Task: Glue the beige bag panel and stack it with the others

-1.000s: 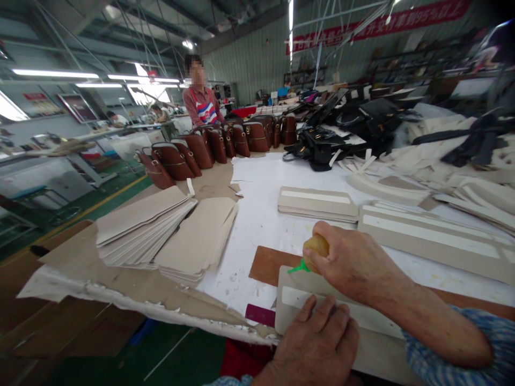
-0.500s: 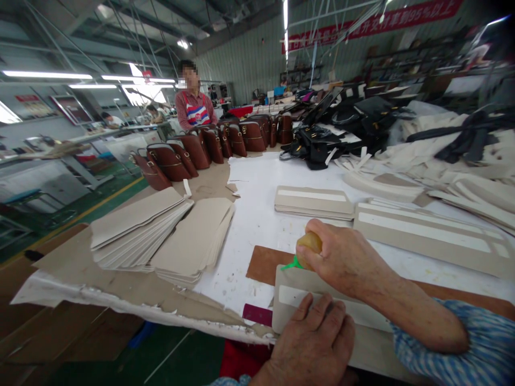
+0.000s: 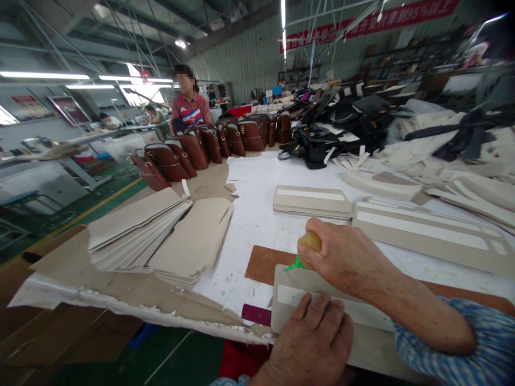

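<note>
My right hand (image 3: 346, 260) grips a small yellowish glue bottle (image 3: 310, 244) with a green nozzle, its tip on the top edge of a beige cut panel (image 3: 287, 292) at the table's near edge. This panel carries a white strip and lies on a brown board (image 3: 263, 264). My left hand (image 3: 314, 340) presses flat on the panel's near part, fingers spread.
Two stacks of beige cut panels (image 3: 161, 233) lie at the left on torn brown paper. More panels with white strips (image 3: 311, 199) lie ahead and right. A row of brown bags (image 3: 193, 150) and black bags (image 3: 322, 142) stand farther back, where a person (image 3: 188, 107) stands.
My right hand with the bottle has shifted slightly left along the panel's edge. My left hand stays pressed on the panel. The person at the far end has moved a little left.
</note>
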The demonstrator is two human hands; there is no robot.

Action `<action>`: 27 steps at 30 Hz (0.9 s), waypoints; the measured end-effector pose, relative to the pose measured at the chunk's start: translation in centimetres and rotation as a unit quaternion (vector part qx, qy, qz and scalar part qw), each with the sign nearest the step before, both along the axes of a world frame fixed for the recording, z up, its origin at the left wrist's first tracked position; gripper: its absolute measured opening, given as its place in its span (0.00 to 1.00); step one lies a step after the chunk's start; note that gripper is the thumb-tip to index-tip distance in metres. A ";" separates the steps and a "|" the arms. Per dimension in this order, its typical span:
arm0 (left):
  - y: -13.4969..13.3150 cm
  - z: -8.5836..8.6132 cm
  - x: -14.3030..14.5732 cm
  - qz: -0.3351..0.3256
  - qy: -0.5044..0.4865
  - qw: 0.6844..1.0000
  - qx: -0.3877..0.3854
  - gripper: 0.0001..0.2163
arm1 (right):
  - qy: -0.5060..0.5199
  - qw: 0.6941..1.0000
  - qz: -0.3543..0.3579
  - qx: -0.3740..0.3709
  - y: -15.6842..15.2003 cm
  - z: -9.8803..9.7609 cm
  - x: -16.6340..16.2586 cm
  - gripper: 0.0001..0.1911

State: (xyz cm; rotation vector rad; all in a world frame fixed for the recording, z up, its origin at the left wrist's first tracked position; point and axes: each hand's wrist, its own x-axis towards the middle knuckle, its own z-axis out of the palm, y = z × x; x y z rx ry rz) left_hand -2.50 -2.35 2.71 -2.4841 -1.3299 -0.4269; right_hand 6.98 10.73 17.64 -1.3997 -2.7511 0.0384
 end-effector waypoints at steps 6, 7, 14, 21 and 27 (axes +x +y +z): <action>0.0 0.3 -0.1 -0.001 -0.005 1.000 0.004 0.29 | -0.013 1.000 -0.008 0.000 0.2 0.3 0.3 0.06; 0.0 0.3 -0.1 -0.001 -0.007 1.000 0.006 0.29 | -0.014 1.000 -0.009 -0.001 0.2 0.3 0.4 0.06; 0.0 0.3 0.0 0.000 -0.012 1.000 0.022 0.28 | -0.010 0.999 -0.031 -0.011 0.8 0.2 1.7 0.07; 0.2 1.1 0.0 0.003 -0.009 0.999 0.031 0.26 | 0.008 0.998 -0.051 -0.028 1.2 -0.1 3.3 0.09; 0.0 1.5 -0.1 0.000 -0.003 1.000 0.007 0.25 | 0.009 0.997 -0.066 -0.049 1.3 0.2 4.1 0.09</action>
